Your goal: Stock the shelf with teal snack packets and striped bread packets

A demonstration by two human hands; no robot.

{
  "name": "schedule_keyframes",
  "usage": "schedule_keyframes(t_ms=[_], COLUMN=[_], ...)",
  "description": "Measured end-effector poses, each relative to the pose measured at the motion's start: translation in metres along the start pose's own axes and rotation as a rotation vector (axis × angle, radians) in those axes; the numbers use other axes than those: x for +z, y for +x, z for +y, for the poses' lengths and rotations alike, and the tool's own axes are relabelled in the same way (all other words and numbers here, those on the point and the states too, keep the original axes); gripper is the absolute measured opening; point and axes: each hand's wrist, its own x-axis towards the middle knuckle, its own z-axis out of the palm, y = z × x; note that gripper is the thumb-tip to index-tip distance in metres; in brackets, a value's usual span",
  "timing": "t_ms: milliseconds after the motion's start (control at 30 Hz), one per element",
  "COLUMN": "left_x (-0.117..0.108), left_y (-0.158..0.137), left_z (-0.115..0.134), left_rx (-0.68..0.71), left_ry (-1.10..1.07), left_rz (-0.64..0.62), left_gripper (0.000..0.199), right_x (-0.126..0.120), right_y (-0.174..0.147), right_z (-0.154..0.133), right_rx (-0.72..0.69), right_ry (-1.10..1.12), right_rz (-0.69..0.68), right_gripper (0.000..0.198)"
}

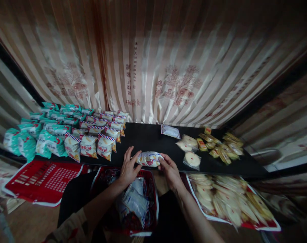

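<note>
Left hand: our left hand (128, 167) pinches the left end of the snack packet (150, 159), fingers closed on its edge.
Right hand: our right hand (170, 169) grips the packet's right end, so both hands are grasping it between them.
Snack packet: white wrapper with red and blue print, held level at the near edge of the black surface (145, 138), just above the basket in our lap.
Basket below: a red basket (153, 189) sits under our hands, with more white packets (135, 200) piled inside.
Left of us: rows of striped-top packets (97, 141) stand upright on the surface, near our left hand; beyond them, farther left, are teal packets (42, 133) in rows.
Far left, lower: an upturned red basket (42, 180) lies beside our arm, below the surface edge.
Straight ahead: bare black surface between the rows and the right-hand heap; one clear-wrapped packet (170, 131) lies at the back by the curtain.
Right of us: round pale cakes (191, 148) in clear wrap lie just beside our right hand, and a loose heap of yellow packets (221, 145) spreads past them.
Lower right: a red tray (262, 226) holds many more pale and yellow packets, well below the surface.
Backdrop: a striped beige curtain (153, 60) hangs right behind the surface.
</note>
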Motion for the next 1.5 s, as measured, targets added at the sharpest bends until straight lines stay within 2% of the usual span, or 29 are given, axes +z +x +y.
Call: schedule_keyframes(t_ms=[133, 267, 367, 467, 567, 667, 767, 800, 867, 967, 1033, 1167, 1333, 1400, 1500], left_x=[0.000, 0.000, -0.003, -0.011, -0.022, -0.031, -0.037, -0.038, -0.037, -0.032, -0.027, -0.014, 0.003, 0.009, 0.016], left_y=[-0.001, -0.003, -0.003, -0.003, -0.002, 0.000, 0.002, 0.003, 0.004, 0.005, 0.004, -0.001, 0.001, 0.005, 0.013], left_z=[-0.004, -0.003, -0.002, 0.000, 0.004, 0.008, 0.010, 0.010, 0.009, 0.010, 0.012, 0.018, 0.008, 0.001, -0.008], left_rx=[-0.027, -0.157, -0.245, -0.282, -0.320, -0.374, -0.396, -0.395, -0.400, -0.467, -0.524, -0.574, -0.558, -0.536, -0.488], left_ry=[-0.081, -0.210, -0.338, -0.394, -0.309, -0.289, -0.291, -0.294, -0.349, -0.524, -0.623, -0.735, -0.718, -0.649, -0.417], left_rz=[-0.006, -0.006, -0.053, -0.144, -0.164, -0.130, -0.146, -0.153, -0.141, -0.080, -0.048, -0.062, -0.065, -0.053, 0.043], left_gripper=[0.047, 0.044, 0.045, 0.045, 0.047, 0.045, 0.044, 0.044, 0.043, 0.040, 0.038, 0.040, 0.043, 0.044, 0.044], right_x=[0.006, 0.006, 0.003, 0.000, -0.002, -0.003, -0.001, 0.001, 0.004, 0.010, 0.016, 0.026, 0.029, 0.030, 0.032], right_y=[0.001, 0.000, 0.000, -0.001, -0.002, -0.005, -0.007, -0.007, -0.008, -0.011, -0.014, -0.017, -0.005, 0.002, 0.018], right_z=[0.001, 0.005, 0.009, 0.012, 0.012, 0.012, 0.016, 0.018, 0.024, 0.032, 0.035, 0.032, 0.036, 0.040, 0.047], right_rx=[0.022, -0.002, -0.020, -0.172, -0.349, -0.421, -0.474, -0.455, -0.318, -0.051, 0.034, 0.070, 0.037, 0.011, -0.040], right_ry=[0.032, 0.060, -0.030, -0.215, -0.419, -0.553, -0.633, -0.626, -0.533, -0.276, -0.106, 0.059, -0.015, -0.061, -0.100], right_rz=[-0.014, 0.025, 0.080, 0.164, 0.200, 0.171, 0.143, 0.135, 0.099, -0.022, -0.108, -0.187, -0.193, -0.163, -0.114], right_gripper=[0.039, 0.044, 0.052, 0.060, 0.061, 0.056, 0.056, 0.056, 0.054, 0.052, 0.054, 0.057, 0.058, 0.056, 0.054])
